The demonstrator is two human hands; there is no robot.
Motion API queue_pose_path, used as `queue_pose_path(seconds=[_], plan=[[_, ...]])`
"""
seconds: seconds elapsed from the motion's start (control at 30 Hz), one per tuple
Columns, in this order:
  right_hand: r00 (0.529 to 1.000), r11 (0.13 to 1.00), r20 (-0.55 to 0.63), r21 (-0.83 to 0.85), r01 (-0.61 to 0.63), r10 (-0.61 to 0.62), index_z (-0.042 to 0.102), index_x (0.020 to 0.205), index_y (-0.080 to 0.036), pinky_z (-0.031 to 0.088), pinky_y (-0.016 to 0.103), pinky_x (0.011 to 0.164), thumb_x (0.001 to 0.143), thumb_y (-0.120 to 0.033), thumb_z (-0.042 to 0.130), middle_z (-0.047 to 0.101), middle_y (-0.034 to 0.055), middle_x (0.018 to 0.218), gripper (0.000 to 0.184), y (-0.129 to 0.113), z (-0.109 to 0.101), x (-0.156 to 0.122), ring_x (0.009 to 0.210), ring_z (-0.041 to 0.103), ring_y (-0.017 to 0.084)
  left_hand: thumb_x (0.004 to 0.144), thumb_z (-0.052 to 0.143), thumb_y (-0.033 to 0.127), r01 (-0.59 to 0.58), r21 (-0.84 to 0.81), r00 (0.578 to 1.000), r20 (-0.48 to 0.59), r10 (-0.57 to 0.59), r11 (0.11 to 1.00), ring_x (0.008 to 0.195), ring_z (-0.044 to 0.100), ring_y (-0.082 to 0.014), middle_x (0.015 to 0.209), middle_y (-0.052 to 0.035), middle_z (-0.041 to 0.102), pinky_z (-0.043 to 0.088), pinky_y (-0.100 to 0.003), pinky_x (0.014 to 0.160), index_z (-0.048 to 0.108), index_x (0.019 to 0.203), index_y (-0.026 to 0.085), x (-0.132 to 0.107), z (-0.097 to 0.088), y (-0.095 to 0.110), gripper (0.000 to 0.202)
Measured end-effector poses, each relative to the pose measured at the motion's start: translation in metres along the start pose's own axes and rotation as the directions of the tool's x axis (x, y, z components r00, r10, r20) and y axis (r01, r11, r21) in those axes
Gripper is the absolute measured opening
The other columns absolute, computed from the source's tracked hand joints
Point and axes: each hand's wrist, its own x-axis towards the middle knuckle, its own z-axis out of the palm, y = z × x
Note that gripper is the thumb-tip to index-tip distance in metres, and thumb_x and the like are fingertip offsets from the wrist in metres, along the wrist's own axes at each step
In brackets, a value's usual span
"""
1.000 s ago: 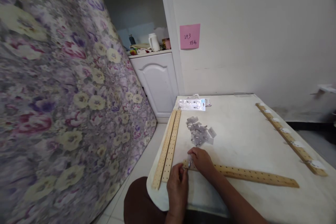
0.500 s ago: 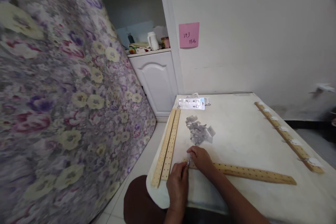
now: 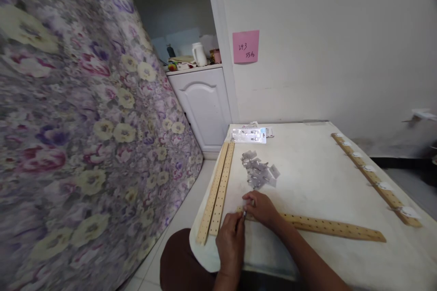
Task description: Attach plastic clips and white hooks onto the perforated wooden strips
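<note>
My left hand [image 3: 231, 242] is closed in a pinch at the near-left end of a perforated wooden strip [image 3: 331, 226]. At its fingertips is a small shiny metal piece [image 3: 244, 213], its kind too small to make out. My right hand [image 3: 261, 207] lies over the same end of the strip, fingers bent and drawn together just beside the left fingertips. What those fingers grip is hidden. Just beyond the hands lies a heap of small metal pieces in clear plastic bags [image 3: 257, 173].
Two wooden strips with holes [image 3: 221, 186] lie along the table's left side. Another strip [image 3: 372, 175], carrying several white tags, lies at the right. A clear package [image 3: 248, 135] sits at the back edge. A floral curtain [image 3: 102, 145] hangs on the left.
My right hand's fingers have shifted slightly at the strip's end, and the metal piece looks a little different in position. My left hand stays nearly in place.
</note>
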Motion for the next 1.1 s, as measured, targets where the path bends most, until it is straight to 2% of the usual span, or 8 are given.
queue_pose_path(seconds=[0.33, 0.77, 0.93, 1.03, 1.1], plan=[[0.999, 0.997, 0.009, 0.058, -0.047, 0.046, 0.068, 0.090, -0.019, 0.045, 0.026, 0.073, 0.064, -0.016, 0.064, 0.069, 0.0036, 0.087, 0.026, 0.002, 0.002, 0.005, 0.080, 0.061, 0.018, 0.090, 0.048, 0.031, 0.026, 0.016, 0.999, 0.020, -0.027, 1.000, 0.079, 0.063, -0.0164, 0.085, -0.0012, 0.065, 0.046, -0.026, 0.070, 0.063, 0.090, 0.024, 0.000, 0.001, 0.000, 0.017], [0.997, 0.998, -0.066, 0.031, 0.051, -0.049, 0.065, 0.095, -0.017, 0.046, 0.027, 0.072, 0.068, -0.015, 0.060, 0.065, 0.0057, 0.092, 0.027, -0.003, -0.001, -0.003, 0.080, 0.060, 0.018, 0.090, 0.046, 0.031, 0.010, 0.016, 1.000, 0.011, -0.010, 1.000, 0.085, 0.063, -0.0171, 0.091, -0.0017, 0.066, 0.048, -0.028, 0.075, 0.062, 0.096, 0.025, -0.002, -0.001, 0.001, 0.018], [0.983, 0.995, -0.156, 0.027, 0.100, -0.095, 0.062, 0.098, -0.017, 0.047, 0.030, 0.076, 0.075, -0.017, 0.054, 0.065, 0.0067, 0.093, 0.025, -0.010, -0.022, -0.021, 0.081, 0.060, 0.018, 0.090, 0.046, 0.032, -0.012, 0.006, 1.000, -0.009, 0.012, 1.000, 0.087, 0.064, -0.0185, 0.093, -0.0036, 0.067, 0.049, -0.029, 0.076, 0.062, 0.098, 0.024, -0.003, -0.002, 0.000, 0.020], [0.985, 0.999, -0.170, 0.048, 0.011, -0.003, 0.061, 0.102, -0.018, 0.047, 0.031, 0.071, 0.078, -0.024, 0.052, 0.066, 0.0052, 0.092, 0.025, -0.002, -0.045, -0.047, 0.070, 0.059, 0.016, 0.089, 0.047, 0.031, 0.015, 0.025, 0.999, -0.031, -0.015, 1.000, 0.086, 0.064, -0.0193, 0.093, -0.0034, 0.068, 0.049, -0.031, 0.075, 0.061, 0.102, 0.024, -0.004, 0.001, -0.003, 0.021], [0.984, 0.999, -0.176, 0.023, -0.031, 0.035, 0.061, 0.100, -0.020, 0.047, 0.031, 0.070, 0.077, -0.027, 0.054, 0.065, 0.0045, 0.090, 0.025, 0.012, -0.062, -0.069, 0.072, 0.059, 0.017, 0.089, 0.047, 0.031, 0.045, 0.045, 0.998, -0.042, -0.043, 0.998, 0.084, 0.065, -0.0194, 0.092, -0.0030, 0.068, 0.049, -0.031, 0.074, 0.059, 0.106, 0.024, -0.004, 0.003, -0.005, 0.022]])
